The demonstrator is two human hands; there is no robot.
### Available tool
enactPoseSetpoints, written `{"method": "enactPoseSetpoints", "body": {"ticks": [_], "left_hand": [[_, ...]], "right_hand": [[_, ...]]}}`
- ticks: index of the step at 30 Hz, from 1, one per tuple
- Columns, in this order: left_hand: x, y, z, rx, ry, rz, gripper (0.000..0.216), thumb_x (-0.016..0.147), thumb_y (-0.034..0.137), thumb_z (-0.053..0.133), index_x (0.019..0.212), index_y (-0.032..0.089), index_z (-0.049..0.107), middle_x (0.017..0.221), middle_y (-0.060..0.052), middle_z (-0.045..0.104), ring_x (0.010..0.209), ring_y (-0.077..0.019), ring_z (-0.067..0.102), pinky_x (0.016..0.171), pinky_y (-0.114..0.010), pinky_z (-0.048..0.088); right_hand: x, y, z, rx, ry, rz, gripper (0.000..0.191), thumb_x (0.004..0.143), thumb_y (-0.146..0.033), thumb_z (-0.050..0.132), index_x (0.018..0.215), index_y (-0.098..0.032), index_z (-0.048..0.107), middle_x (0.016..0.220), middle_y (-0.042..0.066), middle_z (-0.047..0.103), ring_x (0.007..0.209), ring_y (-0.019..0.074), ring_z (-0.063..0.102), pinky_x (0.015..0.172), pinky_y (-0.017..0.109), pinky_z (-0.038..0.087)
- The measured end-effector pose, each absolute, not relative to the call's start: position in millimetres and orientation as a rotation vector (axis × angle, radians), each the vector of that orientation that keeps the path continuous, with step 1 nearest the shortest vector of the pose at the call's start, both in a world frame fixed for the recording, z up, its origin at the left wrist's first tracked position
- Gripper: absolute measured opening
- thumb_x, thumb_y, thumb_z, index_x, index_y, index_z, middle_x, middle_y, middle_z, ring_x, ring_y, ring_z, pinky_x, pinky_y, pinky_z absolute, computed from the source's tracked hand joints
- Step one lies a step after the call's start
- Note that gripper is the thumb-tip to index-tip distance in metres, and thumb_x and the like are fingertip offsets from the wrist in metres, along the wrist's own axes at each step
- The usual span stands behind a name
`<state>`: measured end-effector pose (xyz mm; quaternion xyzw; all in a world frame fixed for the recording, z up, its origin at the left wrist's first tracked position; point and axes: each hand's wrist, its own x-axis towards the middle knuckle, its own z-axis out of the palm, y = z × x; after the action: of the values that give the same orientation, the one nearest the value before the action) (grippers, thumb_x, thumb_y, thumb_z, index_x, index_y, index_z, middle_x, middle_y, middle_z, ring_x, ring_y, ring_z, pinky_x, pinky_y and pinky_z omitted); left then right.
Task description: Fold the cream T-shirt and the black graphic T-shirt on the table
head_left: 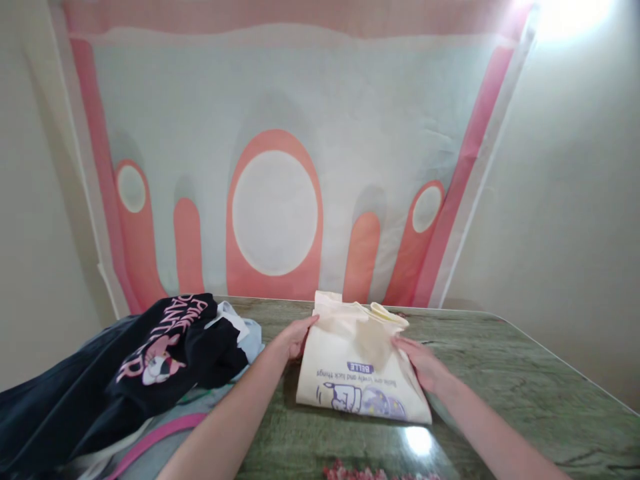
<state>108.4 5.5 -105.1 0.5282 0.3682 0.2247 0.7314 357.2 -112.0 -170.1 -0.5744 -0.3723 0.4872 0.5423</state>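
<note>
A folded cream-coloured shirt (345, 360) lies on the table in front of me. Its purple cartoon print and the word BELLE are upside down from my side. At the shirt's left edge, my left hand (299, 337) grips the cloth between thumb and fingers. My right hand (419, 363) closes on the opposite edge, with its fingertips partly hidden by the cloth. The far end of the shirt is bunched and slightly raised, with a pale yellow fold showing at its right.
To the left is a heap of clothes, topped by a black garment (200, 360) with pink lettering. The green marbled table (500, 380) extends right. A pink-and-white printed sheet (415, 100) hangs behind it. Reddish decoration (355, 472) shows at the bottom edge.
</note>
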Motion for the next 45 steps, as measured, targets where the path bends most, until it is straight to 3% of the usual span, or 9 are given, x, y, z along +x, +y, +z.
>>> {"method": "enactPoseSetpoints", "body": {"ticks": [6,12,17,21,26,33,39,45], "left_hand": [[115.2,30.8,-155.4,1.101,0.844,0.52,0.025,0.074,0.013,0.057,0.098,0.006,0.057,0.079,-0.01,0.069,0.07,-0.0206,0.066,0.07,-0.031,0.053],[119.2,43.1,-161.5,1.185,0.906,0.59,0.035,0.07,0.011,0.059,0.104,0.006,0.056,0.079,-0.011,0.068,0.068,-0.0213,0.066,0.063,-0.029,0.053],[131.8,67.1,-162.1,1.338,1.058,0.792,0.053,0.072,0.02,0.063,0.121,0.013,0.046,0.091,-0.009,0.067,0.074,-0.0191,0.064,0.062,-0.026,0.05],[138.9,80.5,-169.9,1.474,1.091,0.914,0.032,0.074,0.019,0.061,0.105,0.009,0.061,0.097,-0.011,0.066,0.087,-0.0197,0.062,0.073,-0.026,0.047],[138.1,81.8,-185.6,1.516,1.102,0.959,0.02,0.068,0.009,0.061,0.087,0.008,0.068,0.09,-0.012,0.068,0.085,-0.0214,0.062,0.077,-0.029,0.046],[138.8,76.2,-185.6,1.564,1.069,1.024,0.023,0.068,0.006,0.057,0.088,0.01,0.069,0.094,-0.01,0.068,0.088,-0.0195,0.062,0.081,-0.029,0.046],[136.7,72.2,-182.8,1.606,1.056,1.096,0.027,0.069,0.009,0.057,0.094,0.012,0.068,0.098,-0.009,0.067,0.094,-0.0196,0.061,0.086,-0.03,0.044],[130.6,78.3,-196.5,1.623,1.093,1.132,0.031,0.066,0.007,0.059,0.094,0.014,0.068,0.104,-0.008,0.065,0.099,-0.0206,0.058,0.092,-0.03,0.041]], "right_hand": [[367.8,-98.2,-198.8,-1.421,-0.872,1.163,0.032,0.068,-0.024,0.062,0.097,-0.013,0.056,0.085,0.009,0.07,0.072,0.0227,0.065,0.069,0.038,0.051],[380.6,-92.4,-186.2,-1.351,-0.876,1.315,0.026,0.067,-0.023,0.064,0.089,-0.012,0.061,0.085,0.011,0.069,0.074,0.0239,0.065,0.072,0.037,0.05],[409.9,-51.2,-190.9,-1.559,-0.929,0.861,0.023,0.063,-0.023,0.065,0.083,-0.014,0.062,0.076,0.009,0.068,0.072,0.0226,0.064,0.069,0.035,0.05],[420.9,-17.6,-211.0,-1.651,-0.913,0.611,0.031,0.063,-0.027,0.061,0.091,-0.014,0.057,0.074,0.006,0.066,0.07,0.0225,0.063,0.067,0.036,0.049],[421.1,-5.2,-235.3,-1.617,-1.034,0.398,0.034,0.067,-0.027,0.051,0.099,-0.017,0.049,0.086,0.006,0.063,0.079,0.0195,0.061,0.074,0.033,0.046],[428.2,-7.2,-243.1,-1.575,-1.208,0.321,0.023,0.07,-0.029,0.047,0.089,-0.017,0.053,0.089,0.007,0.061,0.084,0.0207,0.057,0.081,0.035,0.043],[426.1,-11.6,-237.1,-1.541,-1.299,0.336,0.035,0.071,-0.025,0.045,0.104,-0.018,0.055,0.106,0.005,0.06,0.095,0.0186,0.056,0.087,0.032,0.041],[423.0,-12.8,-233.4,-1.522,-1.323,0.389,0.039,0.069,-0.018,0.046,0.108,-0.02,0.054,0.11,0.003,0.06,0.101,0.0172,0.055,0.092,0.034,0.039]]}}
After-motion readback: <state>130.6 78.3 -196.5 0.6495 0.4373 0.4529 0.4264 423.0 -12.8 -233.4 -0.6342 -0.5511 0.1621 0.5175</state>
